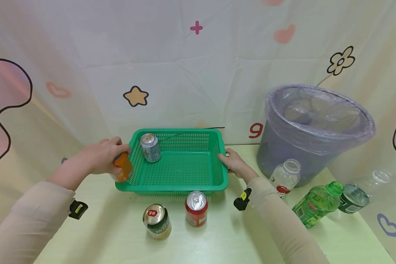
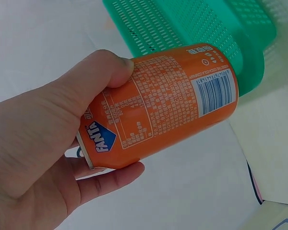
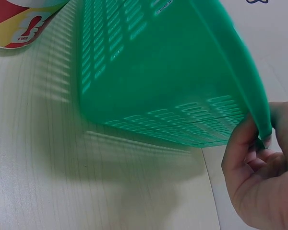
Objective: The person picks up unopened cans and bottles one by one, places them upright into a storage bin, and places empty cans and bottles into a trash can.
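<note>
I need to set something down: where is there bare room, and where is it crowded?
Bare tabletop lies left of the dark green can, and between the red can and the right sleeve. Inside the basket, the floor is bare right of the silver can. The right side is crowded: the green bottle and two clear bottles near the bin.

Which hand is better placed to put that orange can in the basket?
Probably the left hand: it grips the orange can beside the green basket, while the right hand holds the basket's opposite side.
</note>
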The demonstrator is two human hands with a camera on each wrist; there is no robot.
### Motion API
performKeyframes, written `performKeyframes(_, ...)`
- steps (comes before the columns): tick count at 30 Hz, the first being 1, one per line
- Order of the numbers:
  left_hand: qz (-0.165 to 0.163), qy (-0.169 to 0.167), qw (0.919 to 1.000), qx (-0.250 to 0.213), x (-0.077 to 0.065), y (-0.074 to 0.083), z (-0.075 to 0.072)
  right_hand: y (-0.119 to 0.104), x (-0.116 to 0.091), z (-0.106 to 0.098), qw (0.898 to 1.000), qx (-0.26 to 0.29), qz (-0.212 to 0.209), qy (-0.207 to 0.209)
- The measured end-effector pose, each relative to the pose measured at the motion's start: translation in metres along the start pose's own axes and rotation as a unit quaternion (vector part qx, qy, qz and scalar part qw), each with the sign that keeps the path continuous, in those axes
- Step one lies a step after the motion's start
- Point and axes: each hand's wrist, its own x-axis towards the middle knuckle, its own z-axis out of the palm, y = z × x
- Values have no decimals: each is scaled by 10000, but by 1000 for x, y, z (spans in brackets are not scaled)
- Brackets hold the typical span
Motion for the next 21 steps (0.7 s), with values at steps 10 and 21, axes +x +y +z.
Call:
performKeyframes(10,-54,-168,9997,162,16,1,1,1,0,0,10000,-14,-45,-8)
performKeyframes(21,-122,-450,9989,106,33,4,7,2,1,0,10000,-12,-2,22)
